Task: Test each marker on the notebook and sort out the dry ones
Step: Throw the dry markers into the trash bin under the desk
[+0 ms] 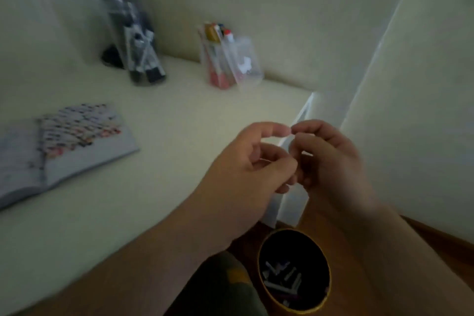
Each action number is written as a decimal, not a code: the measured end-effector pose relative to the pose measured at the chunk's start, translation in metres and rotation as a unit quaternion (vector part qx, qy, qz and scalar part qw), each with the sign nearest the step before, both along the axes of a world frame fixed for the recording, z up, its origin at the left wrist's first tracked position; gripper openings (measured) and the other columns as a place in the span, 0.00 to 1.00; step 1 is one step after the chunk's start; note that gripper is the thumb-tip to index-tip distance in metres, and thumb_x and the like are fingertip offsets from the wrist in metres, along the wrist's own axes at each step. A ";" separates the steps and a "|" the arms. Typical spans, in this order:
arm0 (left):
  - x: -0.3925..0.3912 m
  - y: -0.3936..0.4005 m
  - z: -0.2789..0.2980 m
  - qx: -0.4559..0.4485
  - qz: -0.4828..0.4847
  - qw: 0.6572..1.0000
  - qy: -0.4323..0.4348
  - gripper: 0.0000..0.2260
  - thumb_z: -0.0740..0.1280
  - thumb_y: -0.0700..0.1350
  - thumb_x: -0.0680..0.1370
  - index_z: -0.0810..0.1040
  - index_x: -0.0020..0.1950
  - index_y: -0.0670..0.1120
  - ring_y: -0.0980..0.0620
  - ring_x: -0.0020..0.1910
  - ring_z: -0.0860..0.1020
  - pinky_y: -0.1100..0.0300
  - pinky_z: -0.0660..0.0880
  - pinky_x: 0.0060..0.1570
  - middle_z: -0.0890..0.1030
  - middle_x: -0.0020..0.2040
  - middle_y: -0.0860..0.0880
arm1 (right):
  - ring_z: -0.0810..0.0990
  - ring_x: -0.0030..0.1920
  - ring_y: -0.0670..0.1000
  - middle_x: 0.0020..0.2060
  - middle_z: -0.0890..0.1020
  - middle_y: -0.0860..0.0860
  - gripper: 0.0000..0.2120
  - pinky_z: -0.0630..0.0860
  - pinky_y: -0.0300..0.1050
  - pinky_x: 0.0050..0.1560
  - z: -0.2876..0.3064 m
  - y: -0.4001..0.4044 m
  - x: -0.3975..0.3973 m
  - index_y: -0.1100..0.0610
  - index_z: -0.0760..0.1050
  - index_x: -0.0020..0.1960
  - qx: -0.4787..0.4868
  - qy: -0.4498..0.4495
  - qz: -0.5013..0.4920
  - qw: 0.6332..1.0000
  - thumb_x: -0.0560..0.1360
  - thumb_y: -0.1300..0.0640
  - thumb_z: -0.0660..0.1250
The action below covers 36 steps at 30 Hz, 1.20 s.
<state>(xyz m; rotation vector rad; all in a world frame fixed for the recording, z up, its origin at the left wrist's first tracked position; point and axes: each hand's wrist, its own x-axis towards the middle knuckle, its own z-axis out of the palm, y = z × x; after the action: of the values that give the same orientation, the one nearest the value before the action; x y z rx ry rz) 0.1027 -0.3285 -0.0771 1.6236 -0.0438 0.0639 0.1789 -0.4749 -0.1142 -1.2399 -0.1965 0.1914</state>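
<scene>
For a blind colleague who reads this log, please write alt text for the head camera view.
Two bare hands, left and right, meet with curled fingers above a round bin holding discarded markers; blur hides anything they hold. On the pale desk lie an open notebook covered in colour marks and two clear marker holders.

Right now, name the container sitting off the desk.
The round dark bin below the hands; the black-marker holder and clear organizer stand on the desk.

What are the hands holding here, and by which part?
It cannot be told. The left hand and right hand meet fingertip to fingertip above the bin, but blur hides anything between them.
</scene>
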 end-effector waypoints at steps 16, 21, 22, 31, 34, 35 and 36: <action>-0.070 0.436 0.012 0.432 0.454 0.771 0.109 0.13 0.70 0.46 0.76 0.82 0.60 0.56 0.47 0.57 0.79 0.54 0.75 0.59 0.81 0.61 0.48 | 0.81 0.41 0.44 0.45 0.84 0.45 0.07 0.76 0.39 0.42 0.051 0.351 0.033 0.42 0.82 0.55 -0.323 -0.291 0.246 0.866 0.79 0.51 0.71; -0.072 0.480 -0.023 0.543 0.461 0.670 0.210 0.21 0.64 0.51 0.79 0.72 0.73 0.57 0.39 0.69 0.67 0.47 0.65 0.69 0.71 0.72 0.47 | 0.79 0.41 0.38 0.43 0.84 0.41 0.06 0.69 0.31 0.41 0.025 0.369 0.043 0.39 0.81 0.49 -0.356 -0.353 0.161 0.850 0.78 0.51 0.71; -0.071 0.482 -0.027 0.547 0.466 0.665 0.201 0.21 0.64 0.51 0.79 0.72 0.73 0.57 0.40 0.69 0.67 0.47 0.64 0.68 0.71 0.72 0.47 | 0.79 0.41 0.38 0.42 0.83 0.41 0.07 0.70 0.30 0.39 0.024 0.368 0.044 0.39 0.82 0.48 -0.342 -0.352 0.151 0.858 0.78 0.52 0.71; -0.064 0.496 -0.030 0.574 0.498 0.612 0.218 0.17 0.66 0.55 0.76 0.77 0.64 0.54 0.39 0.63 0.68 0.47 0.65 0.63 0.73 0.63 0.45 | 0.80 0.39 0.45 0.42 0.83 0.38 0.11 0.73 0.32 0.38 0.019 0.369 0.052 0.41 0.83 0.46 -0.320 -0.346 0.161 0.867 0.78 0.58 0.72; -0.061 0.491 -0.030 0.581 0.501 0.607 0.206 0.13 0.65 0.54 0.76 0.77 0.58 0.51 0.39 0.61 0.68 0.46 0.65 0.61 0.74 0.61 0.45 | 0.80 0.38 0.45 0.40 0.83 0.40 0.12 0.73 0.30 0.37 0.019 0.370 0.053 0.41 0.83 0.45 -0.309 -0.343 0.154 0.874 0.77 0.59 0.72; -0.061 0.488 -0.031 0.578 0.496 0.615 0.203 0.12 0.64 0.54 0.76 0.75 0.57 0.52 0.40 0.61 0.68 0.46 0.65 0.61 0.74 0.60 0.46 | 0.80 0.38 0.46 0.40 0.83 0.40 0.12 0.73 0.30 0.37 0.019 0.370 0.052 0.41 0.83 0.45 -0.304 -0.345 0.154 0.875 0.77 0.59 0.72; -0.060 0.485 -0.031 0.574 0.488 0.625 0.203 0.10 0.64 0.54 0.77 0.73 0.56 0.53 0.40 0.62 0.68 0.45 0.64 0.62 0.75 0.61 0.46 | 0.80 0.38 0.46 0.40 0.83 0.40 0.12 0.74 0.30 0.37 0.019 0.369 0.052 0.41 0.83 0.45 -0.301 -0.347 0.155 0.875 0.77 0.59 0.72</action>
<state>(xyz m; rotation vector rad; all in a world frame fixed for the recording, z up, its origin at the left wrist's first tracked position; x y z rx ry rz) 0.0425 0.1567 -0.1084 2.7057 1.4576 0.6118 0.2309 -0.1058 -0.0951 -1.8643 -1.0292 0.0706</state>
